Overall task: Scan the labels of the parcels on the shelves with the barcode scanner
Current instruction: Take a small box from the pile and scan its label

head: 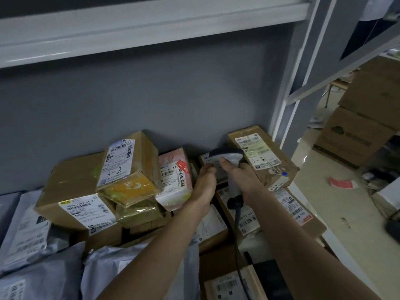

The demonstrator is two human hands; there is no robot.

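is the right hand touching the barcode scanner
Touching: the head view shows the right hand wrapped around the barcode scanner handle, thumb on top.

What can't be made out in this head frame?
- Label under the barcode scanner: mostly hidden by the scanner head and both hands.
- Left hand fingertips: curled over a parcel edge, so exact contact is unclear.
- Label print on the 3-2 box: too small and blurred to read.
- Grey mailer bags: cut off by the left and bottom edges.
- Scanner cable: runs out at the bottom edge.
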